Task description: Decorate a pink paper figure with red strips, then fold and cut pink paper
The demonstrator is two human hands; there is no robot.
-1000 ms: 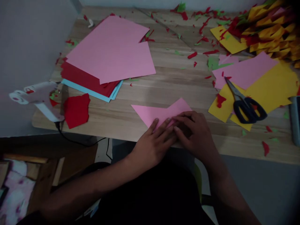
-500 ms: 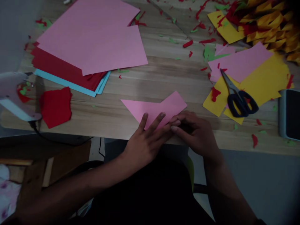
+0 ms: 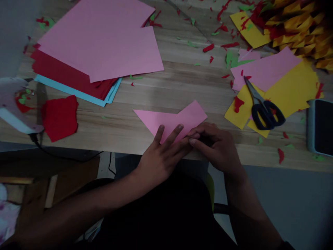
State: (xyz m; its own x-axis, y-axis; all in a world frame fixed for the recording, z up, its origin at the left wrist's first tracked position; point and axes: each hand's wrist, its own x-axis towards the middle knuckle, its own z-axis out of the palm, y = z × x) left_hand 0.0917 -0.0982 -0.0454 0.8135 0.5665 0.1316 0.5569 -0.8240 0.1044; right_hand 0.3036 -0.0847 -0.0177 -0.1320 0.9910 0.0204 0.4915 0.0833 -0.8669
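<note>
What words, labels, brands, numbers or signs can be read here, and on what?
None can be read.
Folded pink paper: no writing visible.
Scissors: no legible marking.
Phone-like device: dark face, no legible text.
Glue gun: any marking is too dim or blurred to read.

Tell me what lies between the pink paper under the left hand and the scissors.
In the head view, between the pink paper and the scissors lie a strip of wooden tabletop, then yellow paper with a red scrap on it.
</note>
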